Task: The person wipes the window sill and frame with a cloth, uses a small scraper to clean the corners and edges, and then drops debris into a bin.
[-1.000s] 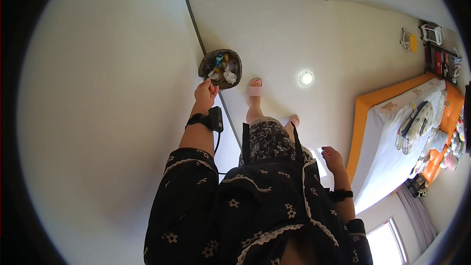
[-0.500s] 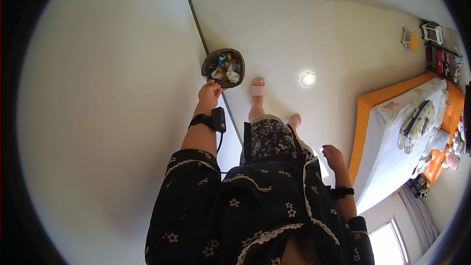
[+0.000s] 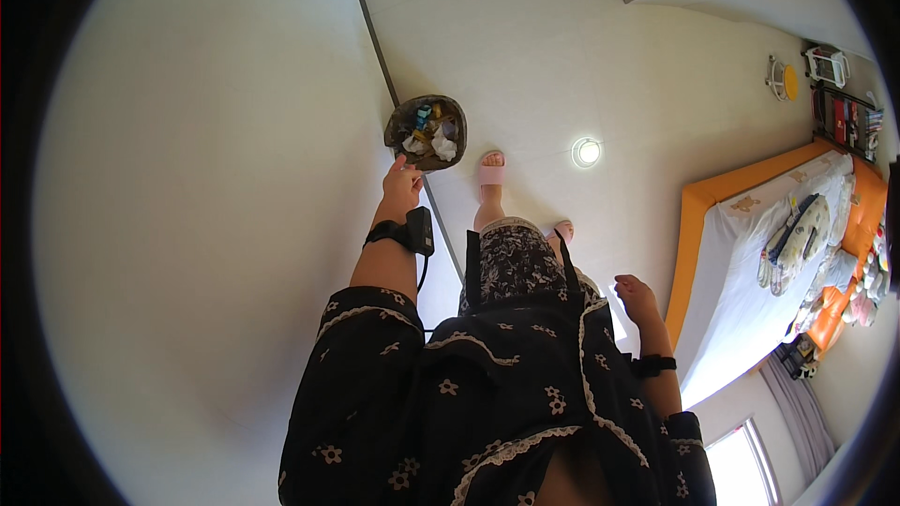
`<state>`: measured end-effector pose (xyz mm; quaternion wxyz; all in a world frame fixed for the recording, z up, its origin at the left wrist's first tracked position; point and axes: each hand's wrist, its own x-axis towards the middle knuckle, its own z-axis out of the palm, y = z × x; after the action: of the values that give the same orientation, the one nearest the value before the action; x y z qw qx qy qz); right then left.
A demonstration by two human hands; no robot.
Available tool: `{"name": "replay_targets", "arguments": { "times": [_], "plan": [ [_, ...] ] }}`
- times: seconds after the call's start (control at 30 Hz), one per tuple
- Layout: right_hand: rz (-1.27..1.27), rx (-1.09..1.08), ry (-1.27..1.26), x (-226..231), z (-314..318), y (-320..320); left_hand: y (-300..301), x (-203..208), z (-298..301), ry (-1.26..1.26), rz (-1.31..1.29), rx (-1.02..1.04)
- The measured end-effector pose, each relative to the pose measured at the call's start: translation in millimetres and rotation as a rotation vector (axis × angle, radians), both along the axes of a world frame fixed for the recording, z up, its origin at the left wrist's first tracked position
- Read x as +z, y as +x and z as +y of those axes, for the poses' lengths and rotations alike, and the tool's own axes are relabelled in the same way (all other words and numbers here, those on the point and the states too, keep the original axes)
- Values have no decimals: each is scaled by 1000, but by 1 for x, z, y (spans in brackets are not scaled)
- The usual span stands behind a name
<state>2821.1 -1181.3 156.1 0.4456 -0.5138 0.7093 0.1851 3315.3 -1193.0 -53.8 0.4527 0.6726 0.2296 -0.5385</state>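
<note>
My left hand (image 3: 403,186) is raised at the near edge of a waste bin (image 3: 390,138), as seen from above. One digit points up and the other fingers bend loosely to the right, apart from it; nothing shows in them. A dark, crinkled liner covers the bin, with crumpled white tissue (image 3: 442,143) and blue and yellow scraps inside. The bin stands on the floor against the wall. My right hand (image 3: 638,300) hangs at my right side near the bed, its fingers curled in, and no object shows in it. A black strap with a box (image 3: 420,230) sits on my left wrist.
A white wall (image 3: 206,225) rises close on my left. My pink slippers (image 3: 492,173) stand on the pale floor, right of the bin. Farther right is a bed with an orange frame (image 3: 692,215). A yellow-topped stool (image 3: 790,82) and shelves (image 3: 847,122) stand beyond it.
My left hand has turned slightly, with one digit now pointing up and the fingers loosened to the right. My right hand and the bin have barely shifted.
</note>
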Motion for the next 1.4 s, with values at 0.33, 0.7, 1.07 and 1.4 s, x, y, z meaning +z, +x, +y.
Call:
{"name": "replay_targets", "arguments": {
  "times": [0.33, 0.7, 1.07, 1.4],
  "plan": [
    [-17, 17, 1, -2, -5, -2, -6, 8, -2, -37, -3, 146],
    [-81, 389, -183, 2, -49, 34, -12, 97, -32, -279, 293, 290],
    [-1093, 907, -388, 52, -82, 365, -51, 153, 12, -857, 302, 475],
    [-147, 971, 45, -33, -154, 292, -17, 211, 31, -740, 162, 319]
  ]
}}
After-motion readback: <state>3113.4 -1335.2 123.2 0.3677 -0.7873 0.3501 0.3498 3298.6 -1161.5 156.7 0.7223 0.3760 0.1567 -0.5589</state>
